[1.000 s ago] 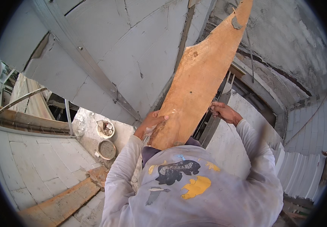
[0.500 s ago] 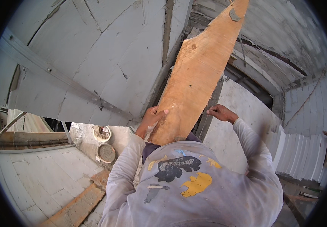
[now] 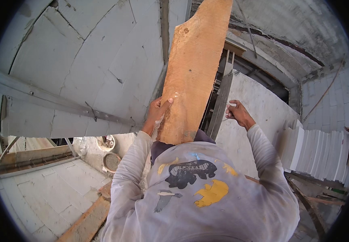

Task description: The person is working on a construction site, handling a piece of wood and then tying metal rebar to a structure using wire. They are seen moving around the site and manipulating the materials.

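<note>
A long orange-brown wooden board [image 3: 192, 72] leans up from my waist and runs out past the upper rim. One long edge has a notch near its upper part, and grey smears mark its lower end. My left hand [image 3: 156, 113] grips the board's left edge, thumb on its face and fingers behind. To the right of the board and apart from it, my right hand [image 3: 239, 113] hovers with fingers curled in a pinch. A faint thin line shows at its fingertips, too small to name.
A grey block wall [image 3: 85, 60] rises at the left, crossed by a metal straightedge [image 3: 61, 105]. Two buckets [image 3: 111, 161] stand on the floor at the lower left. White slabs [image 3: 315, 151] are stacked at the right. A dark gap with a grey beam [image 3: 221, 105] lies beside the board.
The board has shifted up and left in view, so its far end with a grey lump has left the picture. My right hand has risen slightly, its fingers still curled.
</note>
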Tool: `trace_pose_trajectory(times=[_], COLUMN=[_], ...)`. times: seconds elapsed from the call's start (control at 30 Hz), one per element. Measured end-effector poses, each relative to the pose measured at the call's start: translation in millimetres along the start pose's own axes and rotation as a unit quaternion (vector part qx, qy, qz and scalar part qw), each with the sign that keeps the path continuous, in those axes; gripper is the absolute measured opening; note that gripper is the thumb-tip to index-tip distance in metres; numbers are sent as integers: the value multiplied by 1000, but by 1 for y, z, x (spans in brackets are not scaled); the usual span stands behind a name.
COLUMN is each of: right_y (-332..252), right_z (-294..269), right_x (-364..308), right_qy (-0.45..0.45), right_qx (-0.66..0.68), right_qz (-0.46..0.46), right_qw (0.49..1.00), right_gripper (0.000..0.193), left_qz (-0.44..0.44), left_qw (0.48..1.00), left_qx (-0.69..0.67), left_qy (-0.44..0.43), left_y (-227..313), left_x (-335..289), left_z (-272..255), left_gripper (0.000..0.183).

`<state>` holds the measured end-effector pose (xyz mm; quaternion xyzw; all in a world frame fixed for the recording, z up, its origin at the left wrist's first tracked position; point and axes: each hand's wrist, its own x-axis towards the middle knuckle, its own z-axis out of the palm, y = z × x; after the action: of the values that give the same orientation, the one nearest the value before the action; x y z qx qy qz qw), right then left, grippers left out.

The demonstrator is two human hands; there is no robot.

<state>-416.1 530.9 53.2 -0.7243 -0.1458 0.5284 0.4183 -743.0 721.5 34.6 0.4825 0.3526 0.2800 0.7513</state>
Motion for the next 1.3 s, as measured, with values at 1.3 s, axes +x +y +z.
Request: trace_pose_trajectory(times=[1.3], right_y=[-2], right_z=[-56], right_x=[-80], right_qy=[-19], right_qx=[-280], right_qz=[-213], right_qw=[936], right_gripper=[35], left_qz=[-9], left_qw=[970], left_qx=[76], left_qy=[-231], left_y=[71], left_x=[54], left_z=[108], left_gripper=[40])
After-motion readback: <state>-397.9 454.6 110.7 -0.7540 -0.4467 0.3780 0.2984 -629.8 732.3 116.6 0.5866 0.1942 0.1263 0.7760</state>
